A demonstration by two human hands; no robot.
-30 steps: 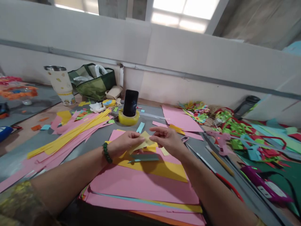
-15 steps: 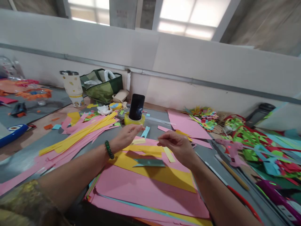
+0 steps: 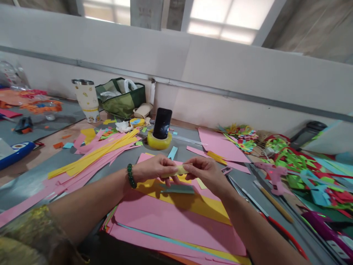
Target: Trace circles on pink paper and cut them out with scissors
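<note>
Both hands meet over a stack of pink and yellow paper sheets. My left hand, with a green bead bracelet on the wrist, pinches one end of a small pale yellow paper strip. My right hand pinches the other end. Below the hands, a small teal paper piece lies on a yellow sheet.
Long yellow and pink strips lie to the left. A black phone stands in a yellow tape roll. A cup and green bag stand behind. A pink glue gun, a pencil and coloured scraps crowd the right.
The hands held a yellow piece together, parted half a second ago with the left hand reaching forward, and now are together again, each pinching an end of the pale yellow strip.
</note>
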